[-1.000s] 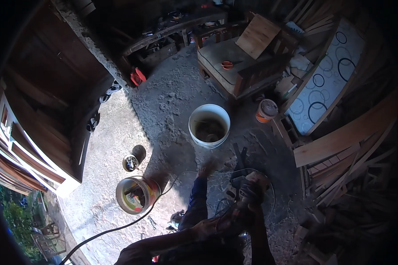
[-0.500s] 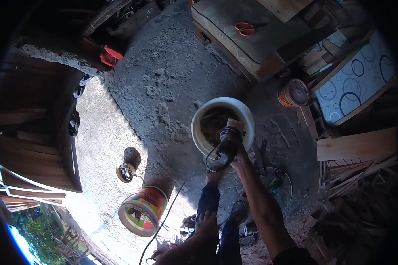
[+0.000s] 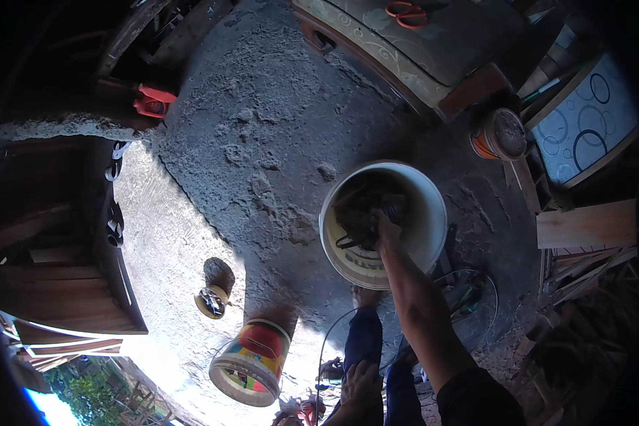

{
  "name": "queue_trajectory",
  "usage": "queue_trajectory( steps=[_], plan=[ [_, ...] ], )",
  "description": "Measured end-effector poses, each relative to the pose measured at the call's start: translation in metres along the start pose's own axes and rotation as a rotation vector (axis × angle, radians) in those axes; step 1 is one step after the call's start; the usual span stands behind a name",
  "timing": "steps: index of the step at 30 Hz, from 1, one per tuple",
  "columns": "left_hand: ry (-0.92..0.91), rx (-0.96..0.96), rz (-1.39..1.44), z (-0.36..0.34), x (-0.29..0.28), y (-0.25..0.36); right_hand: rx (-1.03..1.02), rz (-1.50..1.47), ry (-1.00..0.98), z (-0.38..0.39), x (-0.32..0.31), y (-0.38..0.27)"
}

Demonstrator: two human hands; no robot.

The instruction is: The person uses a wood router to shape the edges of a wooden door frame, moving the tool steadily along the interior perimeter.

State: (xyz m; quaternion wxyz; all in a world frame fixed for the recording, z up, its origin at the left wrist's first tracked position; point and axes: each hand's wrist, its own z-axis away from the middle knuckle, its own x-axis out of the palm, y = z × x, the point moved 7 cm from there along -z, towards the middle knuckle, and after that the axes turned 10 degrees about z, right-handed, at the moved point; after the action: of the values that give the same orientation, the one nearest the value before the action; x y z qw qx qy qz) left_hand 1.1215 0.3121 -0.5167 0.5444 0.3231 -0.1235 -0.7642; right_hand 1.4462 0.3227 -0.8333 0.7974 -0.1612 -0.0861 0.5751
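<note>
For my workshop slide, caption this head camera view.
Right hand holding a dark tool inside a white bucket, left hand on a trouser leg.

Right arm (image 3: 420, 312) extended downward, right hand (image 3: 387, 231) curled; left hand (image 3: 362, 385) on leg (image 3: 363, 337).

Right grip (image 3: 386, 231) down inside white bucket (image 3: 434, 227) on dark corded tool (image 3: 361, 221); left grip (image 3: 363, 385) resting on trousered leg (image 3: 363, 341). From bucket: orange-handled scissors (image 3: 417, 23) at twelve o'clock, orange tub (image 3: 509, 133) at two, small tin (image 3: 221, 292) at eight, red container (image 3: 153, 105) at ten.
</note>
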Motion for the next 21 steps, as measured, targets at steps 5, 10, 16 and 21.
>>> queue_trajectory(
  steps=[5, 10, 16, 21],
  plan=[
    [-0.006, -0.047, 0.010, -0.005, -0.004, -0.001, 0.061, 0.042, -0.009, 0.038, 0.014, -0.008],
    [-0.101, 0.022, -0.089, -0.009, 0.003, 0.010, -0.100, 0.205, -0.087, 0.072, -0.014, -0.024],
    [-0.208, 0.062, -0.222, -0.012, 0.015, 0.027, -0.551, 0.191, -0.256, 0.206, -0.088, -0.047],
    [-0.242, 0.141, -0.448, -0.005, 0.046, 0.003, -0.501, 0.261, 0.116, 0.207, -0.264, 0.040]
  ],
)
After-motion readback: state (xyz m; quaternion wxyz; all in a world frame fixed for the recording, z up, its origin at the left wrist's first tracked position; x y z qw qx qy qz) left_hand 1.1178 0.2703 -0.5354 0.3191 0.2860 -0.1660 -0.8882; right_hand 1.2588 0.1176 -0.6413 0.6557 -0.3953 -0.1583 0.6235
